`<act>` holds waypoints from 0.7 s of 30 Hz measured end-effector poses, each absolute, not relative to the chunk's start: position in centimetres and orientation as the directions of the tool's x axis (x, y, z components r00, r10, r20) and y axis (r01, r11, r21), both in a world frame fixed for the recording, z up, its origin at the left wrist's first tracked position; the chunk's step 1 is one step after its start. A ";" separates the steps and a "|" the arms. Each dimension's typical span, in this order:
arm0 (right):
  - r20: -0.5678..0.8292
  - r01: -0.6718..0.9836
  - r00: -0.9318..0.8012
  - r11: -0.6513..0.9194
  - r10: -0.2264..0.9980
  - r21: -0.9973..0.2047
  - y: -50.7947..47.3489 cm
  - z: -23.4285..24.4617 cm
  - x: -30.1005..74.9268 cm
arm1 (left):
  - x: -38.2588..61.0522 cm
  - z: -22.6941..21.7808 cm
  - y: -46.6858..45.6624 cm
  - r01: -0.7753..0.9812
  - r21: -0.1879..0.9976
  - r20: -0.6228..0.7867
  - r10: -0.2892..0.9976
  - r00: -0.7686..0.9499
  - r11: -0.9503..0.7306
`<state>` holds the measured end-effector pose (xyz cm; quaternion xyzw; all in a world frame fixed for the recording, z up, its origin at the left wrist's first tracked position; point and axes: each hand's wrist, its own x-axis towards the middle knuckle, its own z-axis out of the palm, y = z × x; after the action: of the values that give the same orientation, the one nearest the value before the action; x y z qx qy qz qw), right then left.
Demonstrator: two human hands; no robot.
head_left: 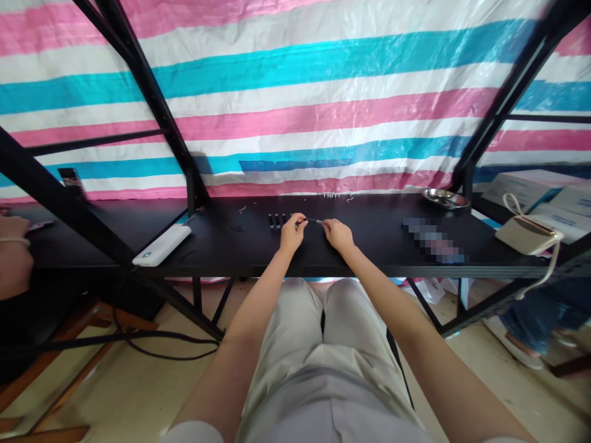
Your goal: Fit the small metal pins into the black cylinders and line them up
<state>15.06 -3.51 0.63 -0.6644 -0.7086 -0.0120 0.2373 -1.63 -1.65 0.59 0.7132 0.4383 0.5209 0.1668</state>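
Between my two hands, just above the black table [378, 252], runs a short, thin dark strip [314, 221] with a paler end at the right. My left hand [292, 235] pinches its left end, and the fingers of my right hand [338, 235] are closed on the other. What exactly the strip is, I cannot make out. Several small black cylinders [277, 221] with pale ends stand or lie in a row beside my left hand, partly hidden by it. Farther back is a row of tiny white pieces [331, 195].
A white oblong device [164, 245] lies at left, near a black frame post [159, 104]. On the right are a metal dish [446, 198], a blurred-out item [434, 240], a beige pouch [526, 234] and white boxes [521, 187]. Another person's hand [13, 246] shows at far left.
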 end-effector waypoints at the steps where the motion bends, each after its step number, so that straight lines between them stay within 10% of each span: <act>1: 0.348 0.948 -0.008 0.118 0.938 -0.297 -3.5 0.6 15.1 | -1.6 0.6 -1.7 0.451 0.695 0.595 0.800 0.077 -0.560; 21: 0.410 0.961 -0.091 0.188 0.908 -0.204 -3.4 0.2 15.1 | -1.7 0.4 -1.5 0.526 0.620 0.587 0.789 0.180 -0.582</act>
<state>15.13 -3.43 0.23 -0.6345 -0.7362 -0.0583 0.2282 -1.75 -1.54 0.36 0.7554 0.4352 0.4695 0.1402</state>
